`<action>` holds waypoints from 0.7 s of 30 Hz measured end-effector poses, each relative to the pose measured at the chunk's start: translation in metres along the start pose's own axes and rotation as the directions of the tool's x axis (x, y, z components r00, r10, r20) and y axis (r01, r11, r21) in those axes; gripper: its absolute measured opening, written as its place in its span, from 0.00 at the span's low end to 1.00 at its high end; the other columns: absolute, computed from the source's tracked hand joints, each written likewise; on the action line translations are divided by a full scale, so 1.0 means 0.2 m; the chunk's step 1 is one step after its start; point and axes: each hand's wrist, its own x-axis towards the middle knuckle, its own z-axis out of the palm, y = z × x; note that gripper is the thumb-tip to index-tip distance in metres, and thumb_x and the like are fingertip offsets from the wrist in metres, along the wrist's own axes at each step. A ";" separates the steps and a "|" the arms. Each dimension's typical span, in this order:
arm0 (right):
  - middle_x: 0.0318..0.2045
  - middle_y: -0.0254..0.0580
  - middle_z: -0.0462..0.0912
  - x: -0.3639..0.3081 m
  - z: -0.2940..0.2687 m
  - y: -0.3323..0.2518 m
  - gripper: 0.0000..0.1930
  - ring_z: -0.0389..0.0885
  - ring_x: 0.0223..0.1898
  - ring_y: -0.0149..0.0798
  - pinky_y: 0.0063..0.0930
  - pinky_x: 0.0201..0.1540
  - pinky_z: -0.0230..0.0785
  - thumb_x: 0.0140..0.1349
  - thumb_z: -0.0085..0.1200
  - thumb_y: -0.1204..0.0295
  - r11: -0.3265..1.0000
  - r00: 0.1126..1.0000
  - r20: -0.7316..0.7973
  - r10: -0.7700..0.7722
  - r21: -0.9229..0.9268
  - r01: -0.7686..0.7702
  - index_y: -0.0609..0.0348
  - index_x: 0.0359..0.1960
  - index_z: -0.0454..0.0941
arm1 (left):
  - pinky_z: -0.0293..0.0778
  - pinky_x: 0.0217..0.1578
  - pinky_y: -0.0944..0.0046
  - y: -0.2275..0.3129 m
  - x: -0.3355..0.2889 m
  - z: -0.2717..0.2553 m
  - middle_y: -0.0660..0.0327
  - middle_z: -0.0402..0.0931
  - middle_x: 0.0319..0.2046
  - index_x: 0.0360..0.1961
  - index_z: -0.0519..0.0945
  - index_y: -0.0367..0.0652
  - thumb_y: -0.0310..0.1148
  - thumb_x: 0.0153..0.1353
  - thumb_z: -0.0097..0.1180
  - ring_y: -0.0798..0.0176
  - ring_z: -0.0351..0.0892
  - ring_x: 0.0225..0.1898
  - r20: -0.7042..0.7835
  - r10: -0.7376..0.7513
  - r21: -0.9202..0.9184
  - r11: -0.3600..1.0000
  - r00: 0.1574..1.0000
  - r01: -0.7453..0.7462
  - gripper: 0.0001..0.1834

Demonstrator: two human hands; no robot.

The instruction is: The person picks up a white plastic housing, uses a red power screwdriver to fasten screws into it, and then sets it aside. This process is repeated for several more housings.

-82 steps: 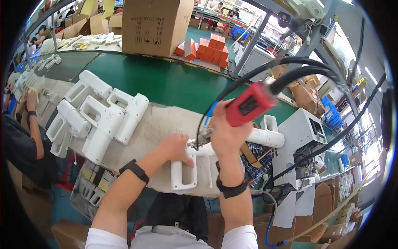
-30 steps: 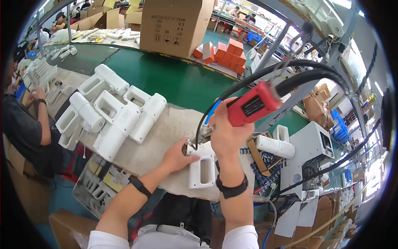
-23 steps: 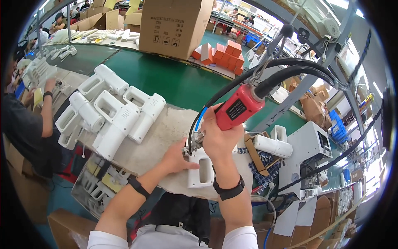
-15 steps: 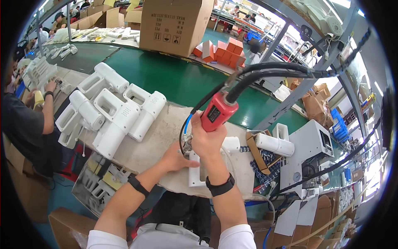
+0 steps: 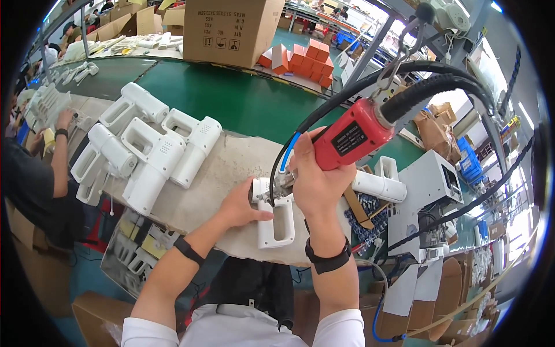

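One red screwdriver (image 5: 351, 136), one white housing (image 5: 276, 217) underneath.

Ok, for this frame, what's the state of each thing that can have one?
Red power screwdriver: gripped by right hand, tip down on the housing.
White housing: flat on the pad, steadied by left hand.
Finished white housings: lying piled, untouched.
Cardboard box: closed.

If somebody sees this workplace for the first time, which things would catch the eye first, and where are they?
First comes the red power screwdriver at the centre, gripped by the right hand and hanging on thick black hoses. Its tip meets a white plastic housing that the left hand steadies on the padded bench. To the left lies a cluster of similar white housings beside the green conveyor belt.
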 end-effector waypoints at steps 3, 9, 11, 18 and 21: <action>0.19 0.32 0.75 -0.04 0.00 0.08 0.08 0.72 0.19 0.24 0.20 0.22 0.63 0.63 0.60 0.73 0.997 0.998 -0.014 0.067 -0.031 -0.068 0.63 0.30 0.74 | 0.64 0.62 0.55 0.00 0.00 0.00 0.43 0.68 0.60 0.68 0.58 0.33 0.56 0.31 0.78 0.46 0.67 0.62 -0.030 0.052 0.022 0.998 0.998 -0.052 0.66; 0.18 0.31 0.75 -0.13 0.03 0.23 0.09 0.71 0.19 0.23 0.20 0.22 0.62 0.64 0.61 0.71 0.977 0.982 -0.002 0.188 -0.104 -0.188 0.61 0.30 0.75 | 0.63 0.63 0.54 0.10 -0.04 -0.02 0.42 0.65 0.61 0.68 0.57 0.33 0.54 0.35 0.77 0.43 0.65 0.64 0.091 0.107 -0.155 0.984 0.990 -0.092 0.63; 0.19 0.31 0.75 -0.14 0.03 0.22 0.09 0.70 0.19 0.23 0.20 0.22 0.62 0.64 0.61 0.70 0.975 0.980 0.010 0.201 -0.094 -0.199 0.61 0.31 0.75 | 0.62 0.63 0.51 0.04 -0.07 0.06 0.40 0.60 0.63 0.69 0.54 0.34 0.52 0.39 0.75 0.41 0.61 0.65 -0.030 0.124 0.056 0.991 0.992 -0.122 0.61; 0.22 0.34 0.76 0.00 -0.14 -0.06 0.08 0.73 0.19 0.25 0.19 0.23 0.65 0.62 0.61 0.74 0.995 0.993 -0.119 -0.019 -0.104 0.006 0.63 0.35 0.74 | 0.62 0.63 0.48 0.12 -0.05 0.12 0.37 0.50 0.67 0.70 0.51 0.37 0.49 0.45 0.71 0.37 0.57 0.67 -0.258 0.068 0.226 0.974 0.964 -0.009 0.58; 0.22 0.35 0.76 0.01 -0.19 -0.08 0.08 0.74 0.19 0.26 0.19 0.23 0.66 0.62 0.61 0.76 0.991 0.993 -0.093 -0.077 -0.120 0.066 0.64 0.36 0.74 | 0.63 0.63 0.50 0.11 0.06 0.05 0.38 0.49 0.67 0.71 0.52 0.40 0.48 0.46 0.70 0.37 0.60 0.65 -0.298 0.126 0.360 0.933 0.946 -0.010 0.56</action>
